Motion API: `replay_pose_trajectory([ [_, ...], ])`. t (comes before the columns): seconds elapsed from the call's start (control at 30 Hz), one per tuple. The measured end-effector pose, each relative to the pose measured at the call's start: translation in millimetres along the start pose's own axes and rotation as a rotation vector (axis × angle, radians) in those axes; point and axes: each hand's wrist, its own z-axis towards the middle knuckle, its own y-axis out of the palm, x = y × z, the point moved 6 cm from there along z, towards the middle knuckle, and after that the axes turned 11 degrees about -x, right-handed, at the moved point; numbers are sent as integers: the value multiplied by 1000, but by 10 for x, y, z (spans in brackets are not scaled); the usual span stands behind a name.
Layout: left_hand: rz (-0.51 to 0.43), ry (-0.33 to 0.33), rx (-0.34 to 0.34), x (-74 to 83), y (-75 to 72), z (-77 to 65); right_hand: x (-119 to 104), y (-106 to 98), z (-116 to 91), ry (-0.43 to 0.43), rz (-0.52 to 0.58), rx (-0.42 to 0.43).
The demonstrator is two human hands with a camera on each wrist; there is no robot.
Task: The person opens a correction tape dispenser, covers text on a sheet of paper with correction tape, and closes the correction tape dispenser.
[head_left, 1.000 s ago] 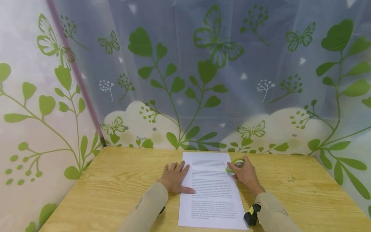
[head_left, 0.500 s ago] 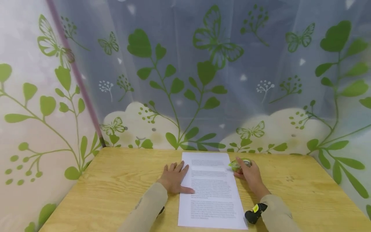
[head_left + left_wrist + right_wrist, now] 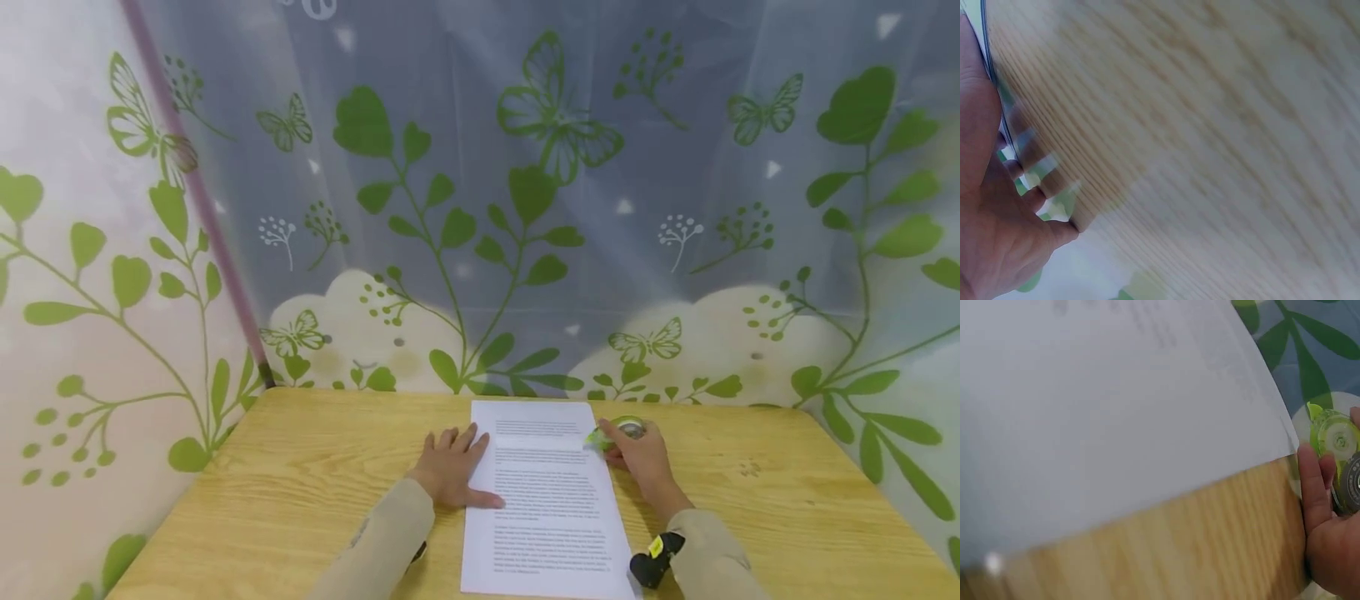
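A printed sheet of paper [image 3: 551,487] lies lengthwise on the wooden table, with a blank white band between its upper lines of text. My left hand [image 3: 448,473] rests on the sheet's left edge, fingers spread and thumb over the paper. In my right hand [image 3: 647,461] is a green, see-through correction tape [image 3: 632,428], pinched between thumb and fingers. Its tip points left, right at the sheet's right edge beside the blank band. The right wrist view shows the correction tape's round reels [image 3: 1340,439] above the fingers. The left wrist view shows the left hand's side and fingertips.
Wood-grain table [image 3: 315,467] surrounds the sheet on both sides. Behind it hangs a curtain [image 3: 465,250] printed with green leaves and butterflies. A black wrist camera [image 3: 654,562] sits on the right wrist, close to the sheet's lower right corner.
The right hand drew the correction tape rightward off the sheet's edge, then brought it back left to the edge. The left hand has stayed in place. The head view has tilted up slightly.
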Motion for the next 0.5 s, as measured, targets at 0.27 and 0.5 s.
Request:
replay_pose_trajectory([
  [0.27,2,2,11,31,-26,-19,-36,62,-115,-4,220,171],
  [0.5,-6,1,21,54,-62,-52,-202,634,-115,-34,36,122],
])
